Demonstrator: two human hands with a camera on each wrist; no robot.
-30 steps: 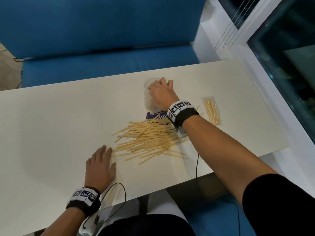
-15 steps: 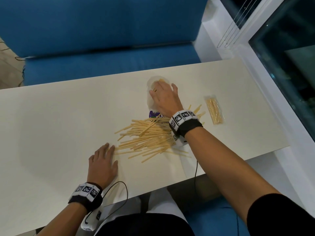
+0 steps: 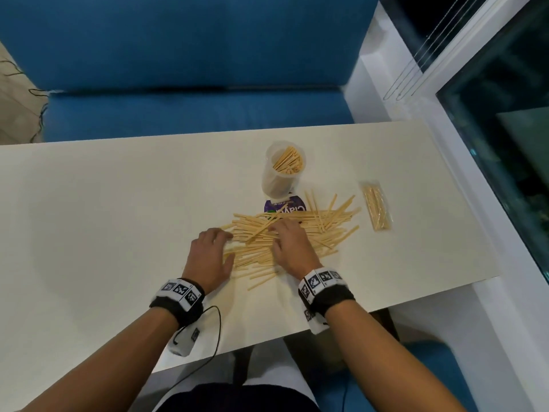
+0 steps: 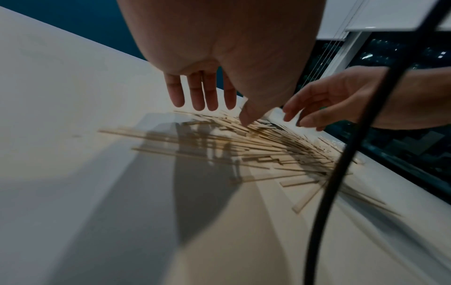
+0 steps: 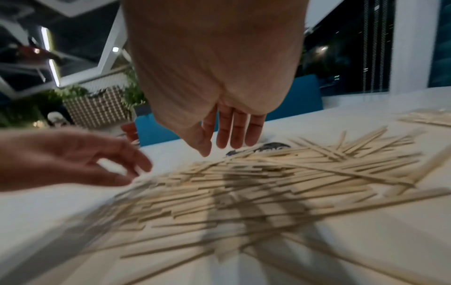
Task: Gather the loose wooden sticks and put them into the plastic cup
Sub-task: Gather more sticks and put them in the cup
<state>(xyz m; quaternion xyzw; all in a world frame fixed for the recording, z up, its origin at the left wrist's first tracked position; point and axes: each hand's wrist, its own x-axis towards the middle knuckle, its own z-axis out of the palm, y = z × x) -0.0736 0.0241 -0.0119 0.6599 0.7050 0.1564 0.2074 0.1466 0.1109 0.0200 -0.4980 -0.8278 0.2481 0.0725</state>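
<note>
**Both hands back on the pile, one bunch already in the cup**

A second ago the right hand [image 3: 292,248] was up at the plastic cup [image 3: 280,171], covering its mouth, while the left hand [image 3: 208,257] lay flat on the worktop [image 3: 104,218] short of the pile. Now the right has come back and the left has moved in, so both hang over the loose wooden sticks [image 3: 297,233]. The cup stands uncovered beyond the right fingertips, upright, with a bunch of sticks leaning inside it. I judge one load is delivered and the next gathering is starting; most of the sticks remain outside.

Neither grip holds anything. The wrist views show both sets of fingers extended and slightly spread just above the sticks; only the left thumb seems to touch them. The pile lies beneath and between the two hands, fanning out past the right one.

A purple printed item [image 3: 285,206] is half buried under the pile's far edge, its lettering unreadable. A clear packet of sticks [image 3: 376,209] lies apart, outboard of the right hand. Both wrist views are blurred, and a black cable [image 4: 341,173] crosses the left one.
</note>
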